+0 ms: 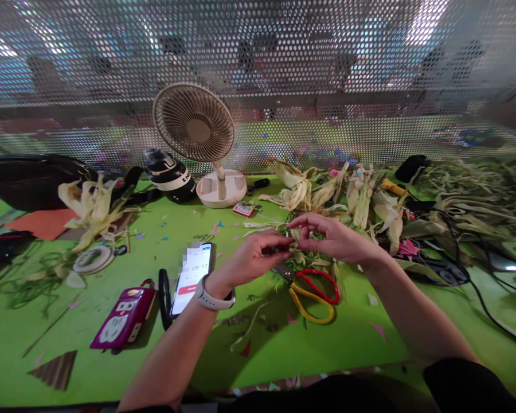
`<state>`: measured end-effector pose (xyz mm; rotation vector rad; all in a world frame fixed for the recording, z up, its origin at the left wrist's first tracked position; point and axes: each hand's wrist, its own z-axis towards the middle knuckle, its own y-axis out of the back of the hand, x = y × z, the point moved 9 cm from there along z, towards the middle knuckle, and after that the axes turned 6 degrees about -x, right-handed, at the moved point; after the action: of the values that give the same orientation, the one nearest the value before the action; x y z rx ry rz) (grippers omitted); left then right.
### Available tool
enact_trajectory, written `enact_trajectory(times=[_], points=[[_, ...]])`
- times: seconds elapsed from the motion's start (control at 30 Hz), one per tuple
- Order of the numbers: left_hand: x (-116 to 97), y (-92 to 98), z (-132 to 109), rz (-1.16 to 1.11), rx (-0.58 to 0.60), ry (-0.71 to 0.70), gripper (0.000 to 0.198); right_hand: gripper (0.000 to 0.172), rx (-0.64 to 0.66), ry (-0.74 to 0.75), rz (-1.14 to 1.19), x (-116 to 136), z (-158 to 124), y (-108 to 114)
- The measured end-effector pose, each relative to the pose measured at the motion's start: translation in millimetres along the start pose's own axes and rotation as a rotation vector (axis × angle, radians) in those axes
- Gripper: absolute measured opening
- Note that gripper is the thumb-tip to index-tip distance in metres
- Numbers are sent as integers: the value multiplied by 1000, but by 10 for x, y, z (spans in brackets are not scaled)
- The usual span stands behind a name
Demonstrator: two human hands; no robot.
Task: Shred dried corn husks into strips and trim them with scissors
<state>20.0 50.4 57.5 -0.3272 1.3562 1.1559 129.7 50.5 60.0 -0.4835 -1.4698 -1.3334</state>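
My left hand (262, 252) comes in over the table with its fingers pinched together on a thin strip of corn husk (293, 241). Facing it, my right hand (329, 236) has its thumb and fingers closed round the other side of the same small pale strip. Fingers hide most of this piece. Shredded green husk fibres (303, 261) lie under both hands. Just below them rests a pair of scissors (296, 285) with one red and one yellow handle, its blades partly under my left hand.
Dried corn husks (294, 186) spread behind my hands, with a husk pile (481, 195) at right. A phone (193, 275) showing a timer, a purple case (124, 318), a tape roll (93, 259), a fan (221, 189) and a bottle (172, 178) stand leftward. Cables (477, 281) cross the right side.
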Motion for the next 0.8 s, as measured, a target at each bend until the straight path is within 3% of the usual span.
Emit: enact_trajectory(times=[0.17,0.37,0.57,0.8], points=[[100,-16,-17,-127,10,122,31,34,-26,-5,-27,26,2,16],[112,-1,-26,-185,-25,129,29,38,-80,-8,28,26,-8,10],[130,22,-31,-278,-48,112,36,33,-261,-46,198,-42,27,189],[155,-38,-29,-353,-9,151,39,39,-151,36,49,58,38,21]])
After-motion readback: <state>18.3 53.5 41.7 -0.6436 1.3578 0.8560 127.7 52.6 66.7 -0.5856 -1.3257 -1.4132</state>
